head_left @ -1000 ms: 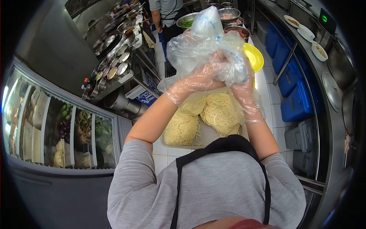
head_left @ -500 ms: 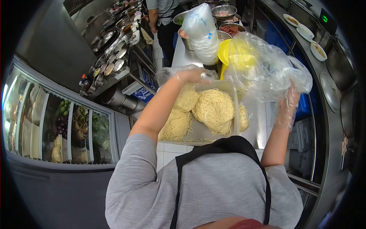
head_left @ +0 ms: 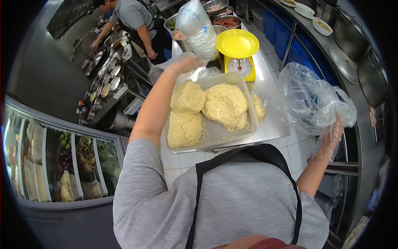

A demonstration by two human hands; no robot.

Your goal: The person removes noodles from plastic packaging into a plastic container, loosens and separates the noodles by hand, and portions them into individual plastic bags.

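Observation:
My right hand [head_left: 335, 128], in a clear plastic glove, grips a large crumpled clear plastic bag [head_left: 304, 99] off to the right of the steel table [head_left: 271, 124]. My left hand [head_left: 188, 63], also gloved, is curled at the far left corner of the plastic tub [head_left: 226, 144], beside a tall stack of plastic bags [head_left: 197, 31]. Clear plastic [head_left: 159, 70] shows by that wrist; what the fingers hold is hard to make out. Inside the tub lie pale yellow noodles [head_left: 226, 106] in several mounds. A bagged noodle portion [head_left: 258, 107] rests against its right side.
Behind the tub stands a yellow dial scale [head_left: 238, 43]. Steel bowls of meat [head_left: 228, 22] are farther back. A co-worker [head_left: 132, 18] reaches over the cooking station at left. A glass-topped fridge [head_left: 62, 162] is on the left; a steel counter with white dishes [head_left: 322, 27] is on the right.
My right hand has drawn the clear bag right and toward me, uncovering the yellow scale. My left hand stays near the tub's far left corner. The view has shifted, showing more of the co-worker.

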